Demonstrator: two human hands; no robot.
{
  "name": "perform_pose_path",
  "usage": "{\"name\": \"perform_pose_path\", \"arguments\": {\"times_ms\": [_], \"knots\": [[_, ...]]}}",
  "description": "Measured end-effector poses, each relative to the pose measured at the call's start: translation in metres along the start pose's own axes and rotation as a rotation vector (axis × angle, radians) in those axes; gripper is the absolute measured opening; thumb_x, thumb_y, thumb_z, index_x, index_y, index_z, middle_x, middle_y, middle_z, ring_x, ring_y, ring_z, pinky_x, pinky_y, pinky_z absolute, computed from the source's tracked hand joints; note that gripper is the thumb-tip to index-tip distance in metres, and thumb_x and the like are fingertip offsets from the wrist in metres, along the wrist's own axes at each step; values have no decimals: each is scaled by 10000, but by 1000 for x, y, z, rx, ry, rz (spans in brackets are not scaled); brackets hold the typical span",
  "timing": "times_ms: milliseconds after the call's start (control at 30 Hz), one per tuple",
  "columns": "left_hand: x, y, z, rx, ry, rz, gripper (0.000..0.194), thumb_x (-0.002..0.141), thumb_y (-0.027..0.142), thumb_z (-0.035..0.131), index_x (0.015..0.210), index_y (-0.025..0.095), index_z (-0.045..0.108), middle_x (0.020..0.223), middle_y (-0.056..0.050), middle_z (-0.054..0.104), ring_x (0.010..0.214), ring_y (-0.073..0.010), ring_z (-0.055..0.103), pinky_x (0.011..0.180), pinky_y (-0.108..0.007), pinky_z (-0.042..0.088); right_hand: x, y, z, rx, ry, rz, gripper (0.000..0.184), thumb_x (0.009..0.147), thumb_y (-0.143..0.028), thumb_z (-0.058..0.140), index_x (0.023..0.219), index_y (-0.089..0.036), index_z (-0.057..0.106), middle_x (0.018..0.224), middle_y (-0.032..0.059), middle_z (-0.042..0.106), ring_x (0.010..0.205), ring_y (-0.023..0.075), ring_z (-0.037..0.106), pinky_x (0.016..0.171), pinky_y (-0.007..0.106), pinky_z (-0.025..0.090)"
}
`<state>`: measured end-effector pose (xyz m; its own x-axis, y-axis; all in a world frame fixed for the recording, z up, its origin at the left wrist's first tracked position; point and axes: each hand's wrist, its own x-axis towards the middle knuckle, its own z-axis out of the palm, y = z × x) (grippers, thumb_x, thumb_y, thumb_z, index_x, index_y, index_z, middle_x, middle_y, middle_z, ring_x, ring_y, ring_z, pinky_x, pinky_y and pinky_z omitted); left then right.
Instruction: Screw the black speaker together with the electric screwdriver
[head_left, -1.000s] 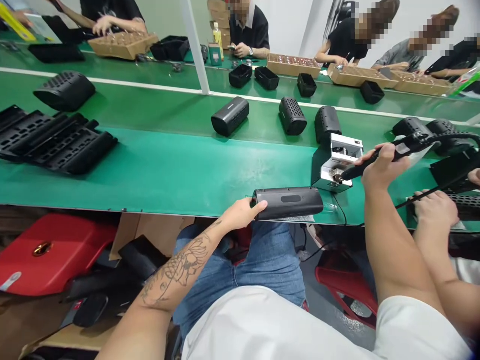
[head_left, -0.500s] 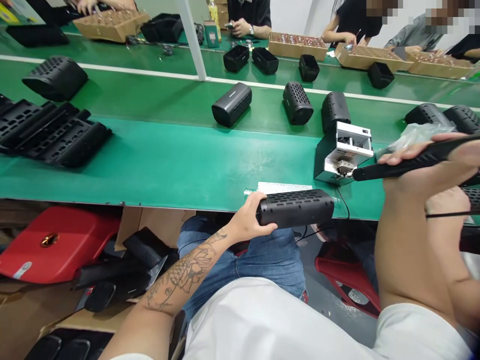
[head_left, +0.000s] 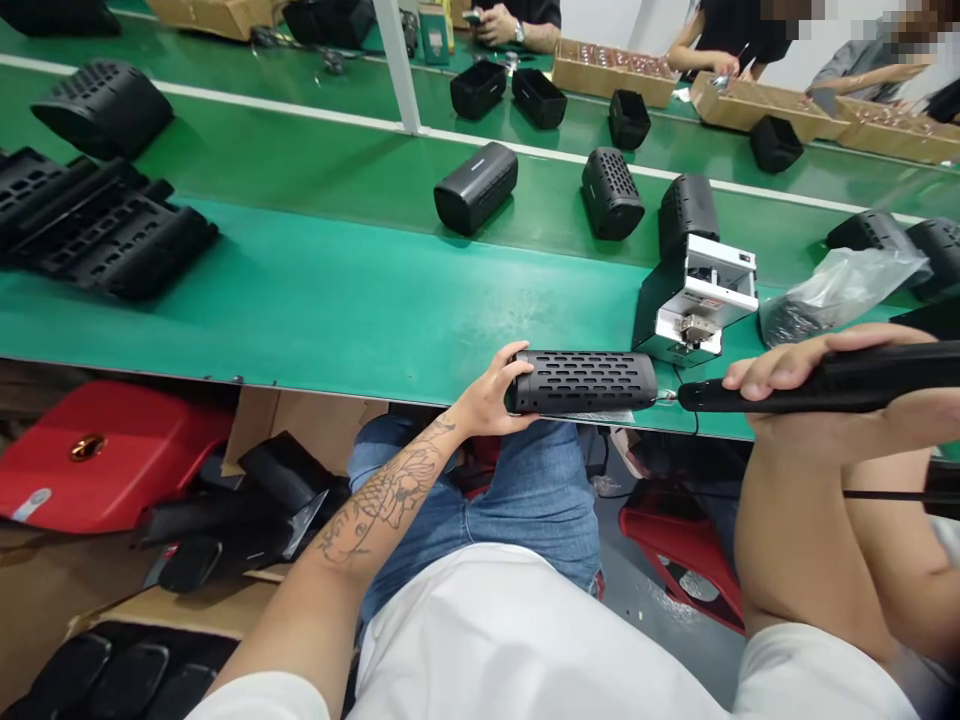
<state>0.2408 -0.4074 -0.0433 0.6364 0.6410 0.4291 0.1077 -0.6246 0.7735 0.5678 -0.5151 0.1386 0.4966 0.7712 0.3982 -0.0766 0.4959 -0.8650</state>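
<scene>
Black perforated speaker shell (head_left: pixel 583 381), lying lengthwise

The left hand (head_left: pixel 487 400) is gripping one end of a black perforated speaker housing (head_left: pixel 583 381) lying at the green worktop's (head_left: pixel 337 310) near edge — the right hand (head_left: pixel 817 400) is holding an electric screwdriver (head_left: pixel 817 388), tip pointing at the housing's other end, beside a white screw feeder (head_left: pixel 697 300).

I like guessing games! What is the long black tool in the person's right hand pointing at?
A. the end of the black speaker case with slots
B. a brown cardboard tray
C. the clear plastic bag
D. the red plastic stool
A: the right hand aims the long black electric screwdriver so its tip meets the end of the black slotted speaker case, gripped by the left hand.
</scene>
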Motion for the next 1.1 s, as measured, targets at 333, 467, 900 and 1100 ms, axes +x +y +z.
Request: {"name": "perform_pose_path", "arguments": {"times_ms": [333,467,900,1100], "knots": [[0,1,0,-35,0,-47,790,688,383,955,1357,250,556,1677,-231,421,1642,-401,381,1356,-632,322,3,41,-31,20,-159,-49,972,685,-1114,410,705,-208,759,491,94,539,366,270,532,352,485,484],[0,3,-1,-34,-24,-98,791,682,401,961,1349,251,563,1691,-227,408,1649,-403,369,1355,-638,323,3,49,-27,21,-97,17,1018,564,-1171,435,605,-188,695,461,93,515,347,270,519,352,473,477],[1,0,0,-110,8,-51,760,637,362,997,1283,253,610,1623,-210,463,1606,-406,423,1341,-612,356,10,50,-18,24,-92,-21,914,634,-1097,553,555,-190,640,437,53,478,301,256,468,290,453,427],[4,8,-6,-127,-18,-141,724,606,374,1013,1221,255,649,1632,-186,475,1583,-398,458,1329,-568,394,4,48,-16,31,-179,-65,707,799,-912,636,672,-222,725,483,41,556,331,239,507,315,428,483]]}}
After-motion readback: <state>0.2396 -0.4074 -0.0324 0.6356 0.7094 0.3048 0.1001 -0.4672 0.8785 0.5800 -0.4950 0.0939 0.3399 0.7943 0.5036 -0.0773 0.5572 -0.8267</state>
